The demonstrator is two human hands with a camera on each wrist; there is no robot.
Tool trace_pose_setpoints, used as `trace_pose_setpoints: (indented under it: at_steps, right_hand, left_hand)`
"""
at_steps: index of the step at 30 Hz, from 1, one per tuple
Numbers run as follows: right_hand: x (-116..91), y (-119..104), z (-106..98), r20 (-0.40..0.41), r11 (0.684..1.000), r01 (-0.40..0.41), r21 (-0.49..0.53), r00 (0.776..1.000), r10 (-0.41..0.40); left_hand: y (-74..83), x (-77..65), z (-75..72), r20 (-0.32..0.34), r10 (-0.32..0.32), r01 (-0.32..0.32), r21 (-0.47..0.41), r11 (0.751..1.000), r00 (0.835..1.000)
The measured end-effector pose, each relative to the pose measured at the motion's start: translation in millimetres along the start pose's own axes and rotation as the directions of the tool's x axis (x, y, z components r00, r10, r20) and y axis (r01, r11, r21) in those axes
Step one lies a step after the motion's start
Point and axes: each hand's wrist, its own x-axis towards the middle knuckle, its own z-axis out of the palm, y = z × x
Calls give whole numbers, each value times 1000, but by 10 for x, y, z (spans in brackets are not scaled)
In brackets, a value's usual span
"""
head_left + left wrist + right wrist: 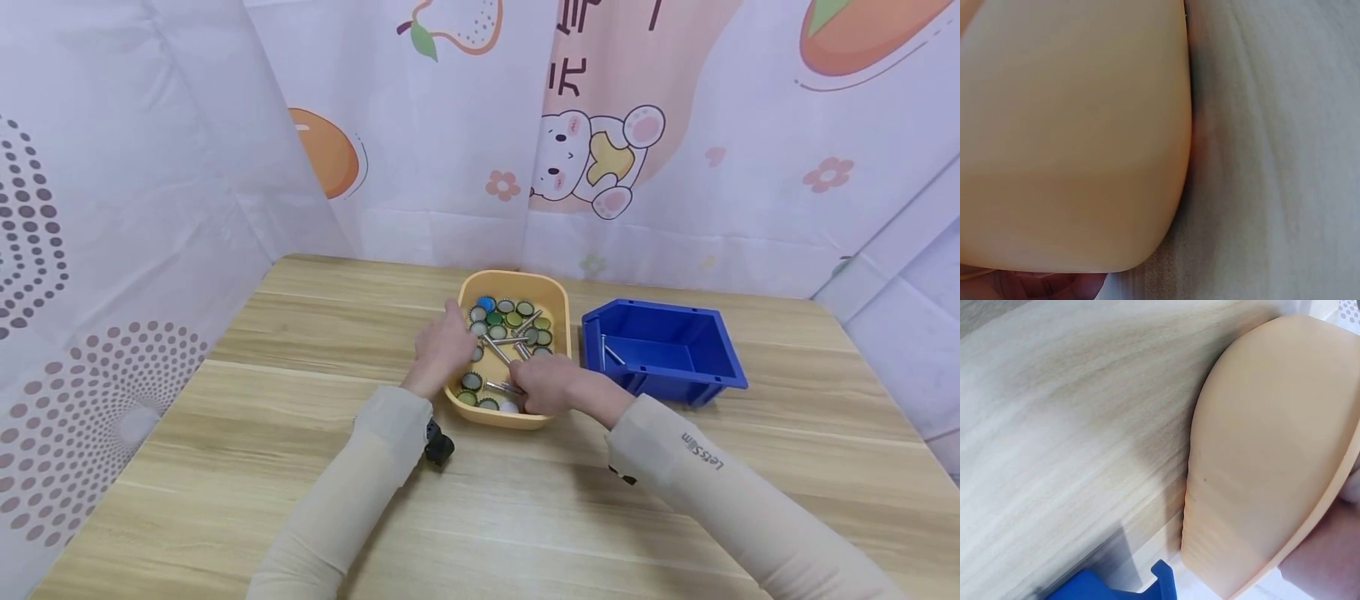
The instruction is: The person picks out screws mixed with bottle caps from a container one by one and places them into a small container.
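Pinch the bolt [498, 350] mid-shaft: likely stiff, lightish, slick. Find it in the orange tray [502, 420], by the fingertips of the right hand [551, 385]. Cannot tell pinching from touching there, nor make out the left hand's [442, 342] fingers beside the rim. Note bottle caps [497, 332] between both hands; rightward of the right fingers, a blue bin [656, 354] holding metal rods [613, 355].

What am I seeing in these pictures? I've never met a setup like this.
No machine: a person works with a bare left hand and right hand. The wide picture comes from a head-worn camera; the two close ones from wrist cameras. On the wood-grain table sit a pale-orange, rounded tray of ridged bottle caps and silver metal bolts, and an open blue plastic bin. The right hand seems to pinch one bolt; the left is at the tray's left rim, its grip unclear.
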Motion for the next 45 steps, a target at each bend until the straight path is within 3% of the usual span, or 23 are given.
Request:
trace_pose_setpoints:
  at_steps: [10, 24, 36, 45]
  right_hand:
    - [16, 8, 35, -4, 999, -15, -29, 1000, 15]
    - [39, 19, 73, -96, 1000, 24, -4, 995, -24]
    - [8, 51, 30, -99, 994, 105, -24, 989, -107]
    - [-2, 22, -22, -140, 993, 32, -112, 989, -47]
  left_hand:
    - [0, 12, 2, 8, -5, 5, -9, 1000, 1000]
    - [-5, 8, -7, 7, -13, 13, 4, 1000, 1000]
    - [1, 6, -2, 18, -17, 18, -19, 1000, 1000]
    - [10, 4, 3, 2, -23, 23, 1, 1000, 1000]
